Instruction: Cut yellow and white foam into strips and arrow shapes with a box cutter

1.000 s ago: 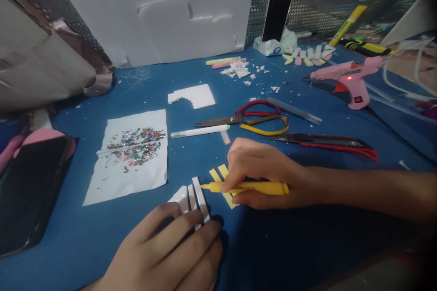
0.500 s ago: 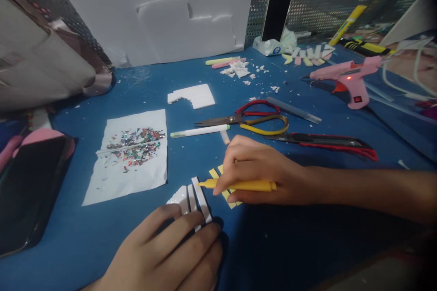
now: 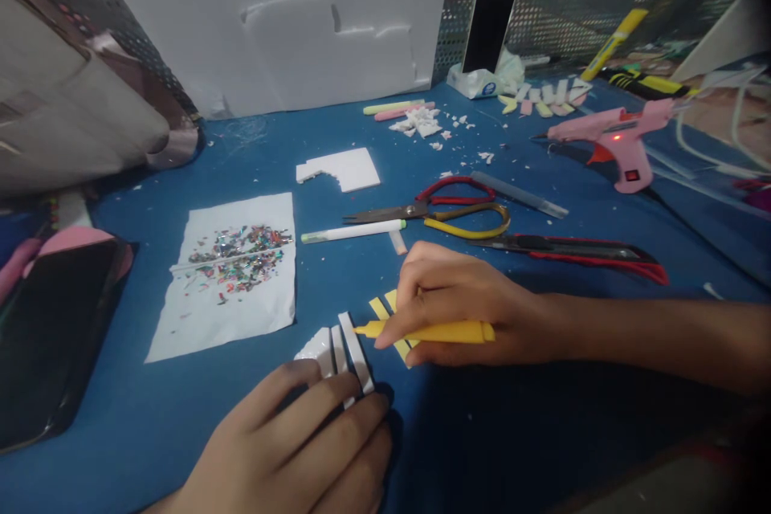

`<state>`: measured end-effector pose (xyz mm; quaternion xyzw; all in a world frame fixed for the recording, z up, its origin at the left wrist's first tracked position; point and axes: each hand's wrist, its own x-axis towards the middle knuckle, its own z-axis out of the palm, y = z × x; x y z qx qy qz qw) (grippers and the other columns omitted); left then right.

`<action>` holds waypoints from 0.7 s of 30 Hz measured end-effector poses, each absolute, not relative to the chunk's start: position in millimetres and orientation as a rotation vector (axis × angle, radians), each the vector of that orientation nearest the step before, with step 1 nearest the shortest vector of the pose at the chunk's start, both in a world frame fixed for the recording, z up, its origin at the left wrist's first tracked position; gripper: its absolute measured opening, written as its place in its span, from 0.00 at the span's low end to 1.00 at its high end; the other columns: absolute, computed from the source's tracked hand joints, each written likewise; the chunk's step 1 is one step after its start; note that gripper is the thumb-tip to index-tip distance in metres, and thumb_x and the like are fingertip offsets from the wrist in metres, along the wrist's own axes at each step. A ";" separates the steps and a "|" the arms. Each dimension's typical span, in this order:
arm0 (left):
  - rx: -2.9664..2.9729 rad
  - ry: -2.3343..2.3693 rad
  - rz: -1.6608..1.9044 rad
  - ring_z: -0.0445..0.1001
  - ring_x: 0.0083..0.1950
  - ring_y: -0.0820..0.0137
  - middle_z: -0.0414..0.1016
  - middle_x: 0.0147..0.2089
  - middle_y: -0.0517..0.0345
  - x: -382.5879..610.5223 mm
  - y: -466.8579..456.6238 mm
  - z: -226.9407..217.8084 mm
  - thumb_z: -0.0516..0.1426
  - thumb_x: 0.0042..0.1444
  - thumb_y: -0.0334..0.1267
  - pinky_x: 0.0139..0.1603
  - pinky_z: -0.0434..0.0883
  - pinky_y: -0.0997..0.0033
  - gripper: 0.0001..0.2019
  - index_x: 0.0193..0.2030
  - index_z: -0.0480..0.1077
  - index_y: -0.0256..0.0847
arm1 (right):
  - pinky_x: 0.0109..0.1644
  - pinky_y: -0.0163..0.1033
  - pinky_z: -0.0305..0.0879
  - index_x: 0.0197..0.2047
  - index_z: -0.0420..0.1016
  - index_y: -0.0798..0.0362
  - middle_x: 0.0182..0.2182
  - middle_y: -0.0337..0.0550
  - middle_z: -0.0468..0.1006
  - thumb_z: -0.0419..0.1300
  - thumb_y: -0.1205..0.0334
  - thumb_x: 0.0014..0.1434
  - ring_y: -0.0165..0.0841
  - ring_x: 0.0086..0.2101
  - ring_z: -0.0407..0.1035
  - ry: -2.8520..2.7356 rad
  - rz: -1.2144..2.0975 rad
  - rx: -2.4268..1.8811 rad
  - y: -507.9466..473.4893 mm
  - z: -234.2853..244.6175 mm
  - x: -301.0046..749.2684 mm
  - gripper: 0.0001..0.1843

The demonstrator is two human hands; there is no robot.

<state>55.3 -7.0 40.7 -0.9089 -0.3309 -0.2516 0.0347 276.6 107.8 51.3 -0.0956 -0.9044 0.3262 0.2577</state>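
My right hand is closed around a yellow marker, its tip pointing left at the edge of a white foam strip. The fingers of my left hand curl over the near ends of this strip and a thinner white strip, holding them against the table. Beside them lies a wider white foam piece, partly under the same fingers. Several yellow strips stick out from beneath my right hand, which covers most of them.
Behind my right hand lie scissors, a white pen and a red-black utility knife. A pink glue gun with a lit red light is at right. Glittery bits lie on white paper; a black phone sits left.
My right hand has shifted slightly right and down with the marker, its tip now a little lower at the strip's edge. My left hand and the strips look still.
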 end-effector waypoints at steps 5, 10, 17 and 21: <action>-2.797 -1.004 -0.821 0.73 0.46 0.72 0.79 0.44 0.69 54.9 -8.2 40.9 0.47 0.66 0.32 0.54 0.62 0.66 0.15 0.40 0.76 0.44 | 0.46 0.39 0.61 0.45 0.79 0.57 0.32 0.44 0.71 0.63 0.63 0.59 0.31 0.38 0.64 -2.430 0.912 -0.221 108.5 51.3 276.1 0.11; -2.810 -1.061 -0.791 0.73 0.46 0.71 0.79 0.44 0.68 53.0 -9.4 40.7 0.48 0.66 0.31 0.53 0.63 0.65 0.14 0.40 0.76 0.43 | 0.45 0.38 0.61 0.44 0.79 0.57 0.32 0.44 0.72 0.63 0.63 0.59 0.31 0.37 0.64 -2.443 0.917 -0.201 107.7 51.7 276.0 0.11; -2.798 -0.950 -0.843 0.73 0.43 0.72 0.79 0.43 0.68 51.6 -8.1 40.0 0.48 0.66 0.30 0.51 0.64 0.65 0.15 0.39 0.76 0.43 | 0.45 0.38 0.61 0.44 0.78 0.56 0.32 0.43 0.72 0.61 0.61 0.61 0.31 0.37 0.64 -2.463 0.900 -0.157 107.6 52.7 276.3 0.10; -2.811 -1.003 -0.797 0.73 0.43 0.72 0.79 0.43 0.68 53.1 -6.8 41.4 0.48 0.66 0.30 0.52 0.64 0.65 0.15 0.39 0.75 0.43 | 0.45 0.38 0.62 0.43 0.79 0.56 0.31 0.44 0.72 0.57 0.59 0.64 0.31 0.37 0.63 -2.480 0.911 -0.126 107.2 54.4 275.5 0.12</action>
